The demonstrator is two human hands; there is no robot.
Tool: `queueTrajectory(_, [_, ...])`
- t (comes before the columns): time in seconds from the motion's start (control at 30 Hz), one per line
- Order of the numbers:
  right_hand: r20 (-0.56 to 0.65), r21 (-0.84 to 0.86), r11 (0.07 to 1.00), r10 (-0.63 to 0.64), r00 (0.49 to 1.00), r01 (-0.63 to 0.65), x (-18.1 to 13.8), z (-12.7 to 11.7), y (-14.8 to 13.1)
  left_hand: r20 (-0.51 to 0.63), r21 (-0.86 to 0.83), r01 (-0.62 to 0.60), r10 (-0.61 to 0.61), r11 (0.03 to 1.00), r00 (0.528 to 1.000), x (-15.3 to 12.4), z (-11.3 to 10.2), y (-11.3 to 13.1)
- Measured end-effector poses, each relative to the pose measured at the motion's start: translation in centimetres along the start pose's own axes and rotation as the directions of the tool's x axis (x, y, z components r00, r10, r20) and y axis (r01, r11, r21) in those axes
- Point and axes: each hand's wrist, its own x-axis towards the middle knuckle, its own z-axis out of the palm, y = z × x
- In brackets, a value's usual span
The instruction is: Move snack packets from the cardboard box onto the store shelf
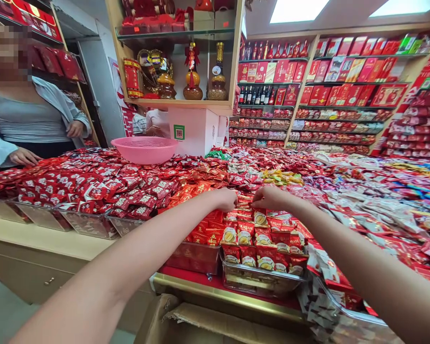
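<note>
Both my hands reach over a clear plastic bin (265, 277) piled with red and white durian candy packets (245, 232). My left hand (228, 199) is closed, with its fingers curled down over the back rows of packets. What it holds, if anything, is hidden. A short gap to the right, my right hand (268, 197) bends down with its fingers pinched at the top of an upright durian candy packet (260, 217). The front packets stand in fairly even rows, labels facing me. Orange-red packets (200, 234) fill the bin on the left.
A pink plastic basket (145, 150) sits on the candy heaps near a white box (191, 131). An open cardboard box (208, 325) lies below the counter edge. At the left stands a person (32, 119), one hand by the packets. Stocked shelves (268, 71) line the back.
</note>
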Motion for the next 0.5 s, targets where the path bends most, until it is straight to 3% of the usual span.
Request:
queueTrajectory(0.23, [-0.087,0.056,0.997,-0.050,0.995,0.055,-2.1,0.8,-0.1,-0.175,-0.016,-0.021,0.018,1.000,0.984,-1.7,-0.6,1.6])
queueTrajectory(0.33, [-0.251,0.085,0.996,-0.017,0.968,0.040,-4.0,0.1,0.2,-0.339,-0.064,-0.106,0.078,0.992,0.937,-5.4,-0.7,2.6])
queueTrajectory(0.4, [-0.361,0.129,0.991,0.005,0.933,0.045,-6.0,-0.3,0.4,-0.409,-0.183,-0.226,0.135,0.957,0.903,-8.8,0.6,3.5])
queueTrajectory(0.43, [-0.403,0.153,0.987,0.015,0.915,0.051,-7.3,-0.3,0.3,-0.375,-0.262,-0.269,0.159,0.927,0.913,-10.7,1.7,4.1])
queueTrajectory(0.5, [-0.450,0.199,0.978,0.030,0.893,0.068,-10.3,0.4,-0.4,-0.150,-0.474,-0.242,0.193,0.846,0.970,-14.1,5.0,5.2])
